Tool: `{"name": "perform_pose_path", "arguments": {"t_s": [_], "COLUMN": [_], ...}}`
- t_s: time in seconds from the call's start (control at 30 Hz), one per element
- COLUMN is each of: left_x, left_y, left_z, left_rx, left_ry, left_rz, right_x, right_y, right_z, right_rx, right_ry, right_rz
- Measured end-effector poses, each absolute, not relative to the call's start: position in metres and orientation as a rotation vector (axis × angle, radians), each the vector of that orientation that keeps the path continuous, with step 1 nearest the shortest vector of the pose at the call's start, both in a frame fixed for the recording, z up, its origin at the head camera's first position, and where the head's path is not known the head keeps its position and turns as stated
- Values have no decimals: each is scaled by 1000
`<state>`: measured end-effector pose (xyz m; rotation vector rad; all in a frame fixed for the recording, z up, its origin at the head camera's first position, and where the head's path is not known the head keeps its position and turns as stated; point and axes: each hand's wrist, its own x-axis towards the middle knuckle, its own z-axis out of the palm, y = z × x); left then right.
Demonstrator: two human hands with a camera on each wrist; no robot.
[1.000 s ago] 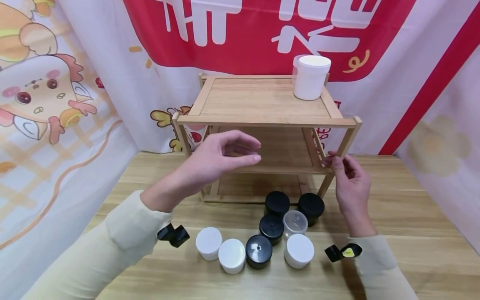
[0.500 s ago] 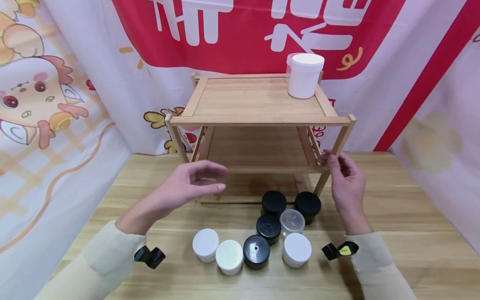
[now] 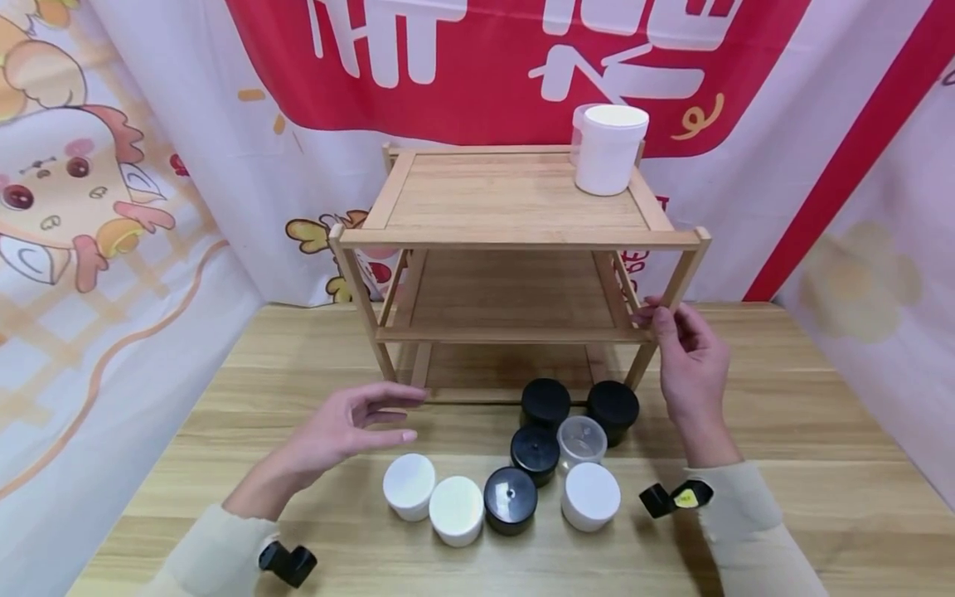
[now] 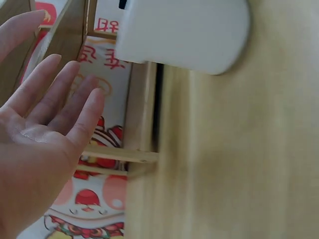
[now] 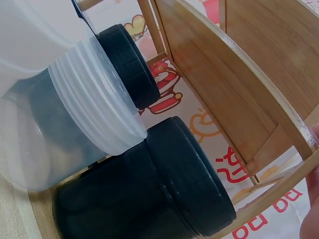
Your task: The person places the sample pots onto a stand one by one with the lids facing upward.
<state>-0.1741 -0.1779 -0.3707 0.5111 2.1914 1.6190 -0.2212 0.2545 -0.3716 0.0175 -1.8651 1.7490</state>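
A three-tier wooden shelf rack [image 3: 515, 197] stands on the table, and my right hand [image 3: 694, 365] grips its front right post at middle-shelf height, thumb in front and fingers behind. My left hand [image 3: 339, 427] hovers with spread, relaxed fingers and holds nothing. Just beyond its thumb, towards me, is a white-lidded jar [image 3: 409, 487], also seen as a white jar [image 4: 184, 35] in the left wrist view. Beside it sit another white jar [image 3: 457, 512] and a glossy black-lidded jar [image 3: 511, 502]. In the right wrist view, a black jar [image 5: 174, 184] and a clear jar [image 5: 94, 99] stand close together.
More black jars [image 3: 545, 402] stand before the rack's lowest shelf [image 3: 507, 365], with a third white jar [image 3: 591, 497] nearer me. On the top shelf's back right corner is a white jar [image 3: 612, 153], partly hiding a clear container [image 3: 578, 133]. Printed curtains [image 3: 186, 166] hang behind.
My left hand has drawn back from in front of the middle shelf, down and to the left, towards the white jars. My right hand has kept its grip on the rack post.
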Motion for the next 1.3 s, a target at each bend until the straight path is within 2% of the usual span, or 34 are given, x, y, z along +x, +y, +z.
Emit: {"name": "perform_pose_path", "arguments": {"t_s": [0.53,1.3], "left_x": [-146,-147], "left_y": [-184,-190], "left_z": [-408,-430], "left_rx": [603,889], "left_ry": [2196,2055], "left_rz": [1626,1693], "right_x": [-214,-221], "right_y": [258,251], "right_z": [-376,-372], "right_rx": [-24,15], "right_ry": [-1850,-1836], "right_rz": [1772,1769]}}
